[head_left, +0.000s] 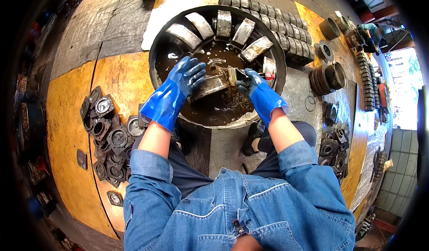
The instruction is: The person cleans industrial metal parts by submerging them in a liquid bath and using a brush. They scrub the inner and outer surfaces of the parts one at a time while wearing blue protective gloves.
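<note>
Both my hands wear long blue rubber gloves and work over a round dark tub (278, 45) of murky brown liquid. My left hand (187, 75) grips the left end of a wet metal block (209, 87), which sits tilted at the liquid. In my right hand (254, 84) is a brush (233, 76) with pale bristles and a red handle end, its fingers closed round the middle. The bristles are at the block's right end. Several more metal blocks (224, 24) lean around the tub's far inner wall.
Rows of dark metal cylinders (268, 16) lie behind the tub. Loose square flanged castings (119, 137) are piled to the left, with more castings (333, 148) at the right. Metal rings (328, 79) stand right of the tub. A co-worker (372, 35) is at the far right.
</note>
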Available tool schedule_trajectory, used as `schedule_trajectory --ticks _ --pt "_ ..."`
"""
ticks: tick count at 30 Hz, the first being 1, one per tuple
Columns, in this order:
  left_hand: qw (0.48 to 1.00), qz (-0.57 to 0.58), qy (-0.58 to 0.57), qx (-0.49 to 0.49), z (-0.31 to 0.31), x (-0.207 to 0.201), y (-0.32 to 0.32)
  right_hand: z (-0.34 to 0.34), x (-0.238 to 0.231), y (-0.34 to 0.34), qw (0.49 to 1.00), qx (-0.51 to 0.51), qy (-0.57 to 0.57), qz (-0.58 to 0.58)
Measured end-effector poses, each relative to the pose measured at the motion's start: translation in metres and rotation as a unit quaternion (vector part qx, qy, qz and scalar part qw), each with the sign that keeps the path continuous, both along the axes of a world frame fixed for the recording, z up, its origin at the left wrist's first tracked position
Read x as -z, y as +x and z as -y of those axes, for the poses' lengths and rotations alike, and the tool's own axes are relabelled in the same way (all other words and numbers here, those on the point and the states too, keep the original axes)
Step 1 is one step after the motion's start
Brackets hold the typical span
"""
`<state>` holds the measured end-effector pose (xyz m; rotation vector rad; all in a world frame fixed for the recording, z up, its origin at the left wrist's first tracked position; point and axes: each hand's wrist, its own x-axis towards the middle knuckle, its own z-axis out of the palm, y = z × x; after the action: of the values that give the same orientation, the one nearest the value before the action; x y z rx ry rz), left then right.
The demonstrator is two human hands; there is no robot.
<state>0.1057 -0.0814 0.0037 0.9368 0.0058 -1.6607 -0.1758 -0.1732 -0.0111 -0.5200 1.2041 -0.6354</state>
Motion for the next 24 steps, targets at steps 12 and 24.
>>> schedule_trajectory --ticks 12,24 --pt "0.998 -0.056 -0.012 -0.002 0.001 -0.004 -0.012 -0.004 0.064 0.014 0.979 -0.099 -0.031 -0.175" --pt "0.998 -0.017 0.028 -0.058 0.015 -0.016 -0.031 0.003 0.005 0.038 0.912 -0.135 -0.175 -0.346"
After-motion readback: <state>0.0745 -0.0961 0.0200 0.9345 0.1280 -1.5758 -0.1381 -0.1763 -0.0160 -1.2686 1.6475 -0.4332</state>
